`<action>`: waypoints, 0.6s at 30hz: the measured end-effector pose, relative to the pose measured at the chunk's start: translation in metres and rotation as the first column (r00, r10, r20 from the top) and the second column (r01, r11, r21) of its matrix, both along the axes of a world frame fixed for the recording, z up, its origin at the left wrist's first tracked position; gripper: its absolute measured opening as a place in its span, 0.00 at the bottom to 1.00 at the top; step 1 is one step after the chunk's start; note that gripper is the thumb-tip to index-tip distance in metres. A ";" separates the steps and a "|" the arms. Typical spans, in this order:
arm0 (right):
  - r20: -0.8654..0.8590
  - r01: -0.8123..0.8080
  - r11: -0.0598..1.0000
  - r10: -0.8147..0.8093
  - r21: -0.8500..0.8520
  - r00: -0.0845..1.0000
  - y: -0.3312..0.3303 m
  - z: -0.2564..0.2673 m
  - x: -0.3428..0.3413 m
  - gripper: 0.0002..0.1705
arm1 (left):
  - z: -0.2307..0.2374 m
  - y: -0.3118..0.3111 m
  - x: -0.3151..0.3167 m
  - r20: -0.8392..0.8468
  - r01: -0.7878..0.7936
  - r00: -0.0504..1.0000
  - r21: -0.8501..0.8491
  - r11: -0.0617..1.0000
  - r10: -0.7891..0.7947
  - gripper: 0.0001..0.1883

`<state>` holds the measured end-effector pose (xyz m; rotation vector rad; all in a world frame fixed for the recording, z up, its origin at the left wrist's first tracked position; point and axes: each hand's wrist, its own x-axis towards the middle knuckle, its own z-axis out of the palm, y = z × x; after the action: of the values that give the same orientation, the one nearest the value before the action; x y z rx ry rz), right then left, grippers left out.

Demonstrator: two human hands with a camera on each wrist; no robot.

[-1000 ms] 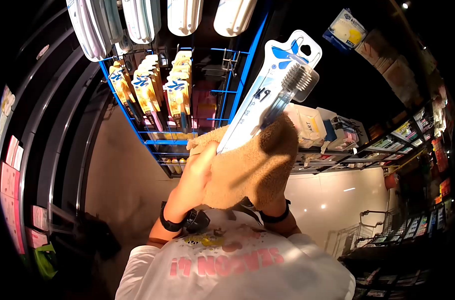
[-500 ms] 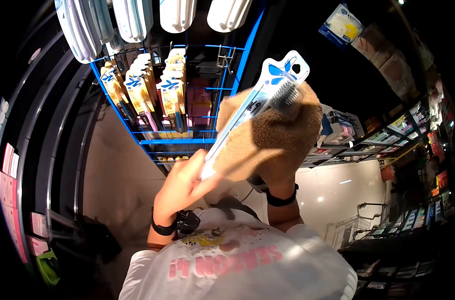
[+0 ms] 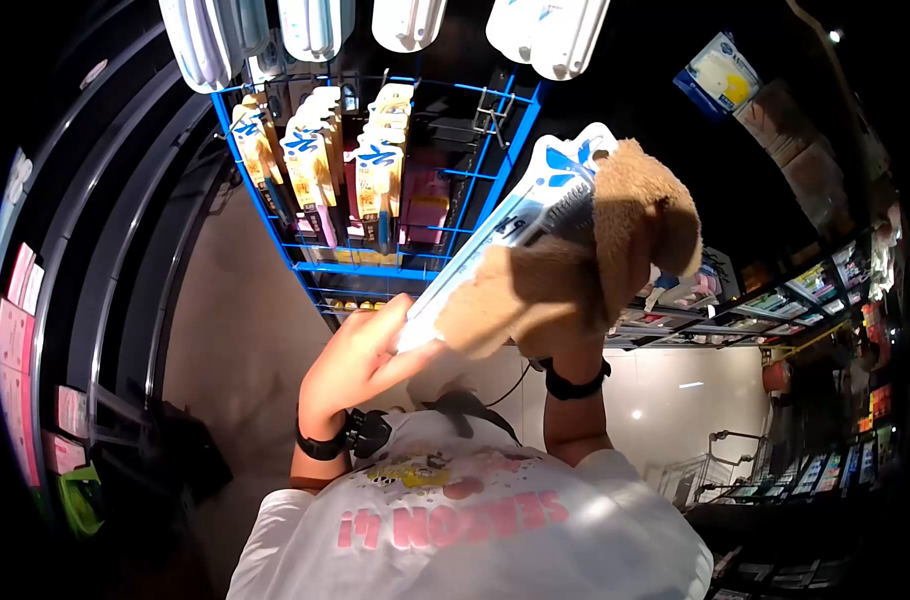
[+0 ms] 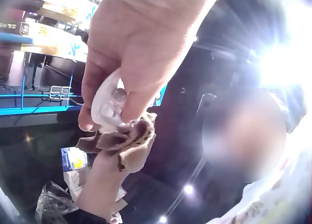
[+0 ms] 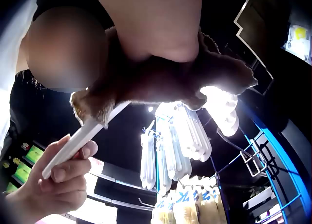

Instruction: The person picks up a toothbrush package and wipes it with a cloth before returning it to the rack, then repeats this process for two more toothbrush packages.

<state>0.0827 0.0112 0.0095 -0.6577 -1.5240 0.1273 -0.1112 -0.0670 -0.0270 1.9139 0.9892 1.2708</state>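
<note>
In the head view my left hand (image 3: pixel 350 360) pinches the lower end of a packaged toothbrush (image 3: pixel 565 165), thumb on one side and fingers on the other. The pack slants up to the right, its white card and blue print facing up. A brown cloth (image 3: pixel 545 300) lies against its underside and folds over the right edge near the bristles. My right hand (image 5: pixel 161 34) grips this cloth from beneath; its fingers are hidden in the folds. The left wrist view shows the clear plastic pack end (image 4: pixel 109 104) between the left thumb and fingers, with the cloth bunched just beyond.
A blue wire rack (image 3: pixel 370 270) ahead bears several hanging toothbrush packs (image 3: pixel 380 185), with larger white packs (image 3: pixel 410 20) above. Dark shelves (image 3: pixel 95 250) curve along the left. On the right stand stocked shelves and a wire cart (image 3: pixel 735 450) on the pale floor.
The left hand has shifted from the cloth's left side to the pack's lower end. Moving up and right, the right hand has brought the cloth partly over the bristle end. The pack's top sits lower.
</note>
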 end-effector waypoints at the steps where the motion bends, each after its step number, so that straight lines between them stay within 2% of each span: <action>1: 0.020 0.036 0.999 -0.037 0.033 0.999 -0.002 -0.001 -0.001 0.27 | -0.001 0.001 0.000 -0.001 -0.011 1.000 -0.003 1.000 0.011 0.12; 3: 0.052 0.077 0.994 -0.081 0.073 0.995 -0.002 -0.004 0.001 0.27 | -0.003 0.003 -0.001 -0.112 -0.027 0.993 0.070 0.997 0.035 0.13; 4: 0.051 0.059 0.996 -0.062 0.063 0.997 0.005 -0.007 0.005 0.27 | -0.004 0.002 0.001 -0.094 -0.031 0.995 0.070 0.997 0.037 0.13; 5: -0.044 -0.109 0.989 0.105 -0.100 0.993 0.019 -0.009 0.015 0.26 | -0.007 0.001 0.000 -0.097 -0.052 0.994 0.060 0.997 0.057 0.13; 6: -0.161 -0.284 0.928 0.250 -0.241 0.955 0.033 -0.011 0.025 0.25 | -0.010 0.000 -0.002 -0.117 -0.078 0.990 0.044 0.996 0.083 0.13; 7: -0.293 -0.452 0.819 0.362 -0.353 0.885 0.036 -0.007 0.021 0.25 | -0.013 -0.001 -0.004 -0.137 -0.101 0.985 0.031 0.994 0.105 0.13; 8: -0.013 -0.108 0.975 0.108 -0.194 0.994 0.030 -0.007 0.010 0.26 | -0.013 -0.003 -0.007 -0.176 -0.124 0.976 0.026 0.992 0.127 0.12; 9: -0.016 -0.116 0.973 0.115 -0.197 0.993 0.028 -0.005 0.004 0.26 | -0.015 -0.004 -0.009 -0.179 -0.132 0.975 0.023 0.991 0.134 0.12; 11: -0.123 -0.220 0.975 0.224 0.045 0.967 0.028 -0.004 -0.001 0.25 | -0.020 -0.006 -0.014 -0.157 -0.133 0.978 0.040 0.990 0.138 0.11; 12: -0.092 -0.153 0.985 0.146 -0.076 0.985 0.026 -0.005 0.000 0.24 | -0.022 -0.009 -0.018 -0.171 -0.140 0.976 -0.028 0.990 0.134 0.11; 13: -0.602 -0.717 0.659 0.483 -0.227 0.635 0.024 -0.013 0.011 0.25 | -0.022 -0.011 -0.023 -0.169 -0.146 0.976 -0.030 0.989 0.139 0.11; 14: -0.157 -0.396 0.901 0.371 -0.177 0.915 0.018 -0.002 -0.007 0.25 | -0.022 -0.013 -0.027 -0.150 -0.160 0.978 -0.078 0.984 0.147 0.10; 15: 0.278 -0.082 0.995 0.064 0.053 0.959 0.008 0.014 -0.026 0.25 | -0.023 -0.016 -0.033 -0.133 -0.173 0.979 -0.130 0.976 0.156 0.10; 16: -0.083 -0.503 0.766 0.516 -0.400 0.853 0.000 0.023 -0.025 0.28 | -0.023 -0.016 -0.040 -0.198 -0.186 0.966 -0.068 0.980 0.169 0.10; 17: -0.087 -0.509 0.755 0.524 -0.412 0.847 0.002 0.019 -0.025 0.28 | -0.025 -0.018 -0.045 -0.235 -0.195 0.957 -0.076 0.978 0.173 0.10; 18: -0.284 -0.680 0.597 0.625 -0.425 0.727 0.007 0.012 -0.028 0.24 | -0.023 -0.019 -0.046 -0.262 -0.216 0.946 -0.070 0.974 0.191 0.10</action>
<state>0.0551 0.0179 0.0213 -0.4401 -1.5709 1.1602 -0.1576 -0.0860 -0.0504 1.9706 1.3860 1.0807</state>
